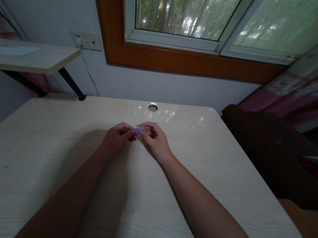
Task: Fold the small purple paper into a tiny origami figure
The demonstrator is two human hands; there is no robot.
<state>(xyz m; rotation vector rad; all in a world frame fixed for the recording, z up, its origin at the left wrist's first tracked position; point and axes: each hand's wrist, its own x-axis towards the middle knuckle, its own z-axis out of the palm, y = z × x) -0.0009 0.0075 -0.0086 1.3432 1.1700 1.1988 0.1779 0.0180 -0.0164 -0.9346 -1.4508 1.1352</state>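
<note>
A small purple, thin-stranded thing sits between my two hands, above the far middle of the desk; its exact kind is too small to make out. My left hand pinches it from the left with thumb and forefinger. From the right, my right hand grips it between thumb and fingertips. The fingers of both hands hide part of it. Both forearms reach over the pale wood-grain desk.
A round cable hole lies beyond my hands near the desk's back edge. At the left stands a raised shelf on black legs. A white cable hangs from the wall sockets. Dark furniture stands at the right.
</note>
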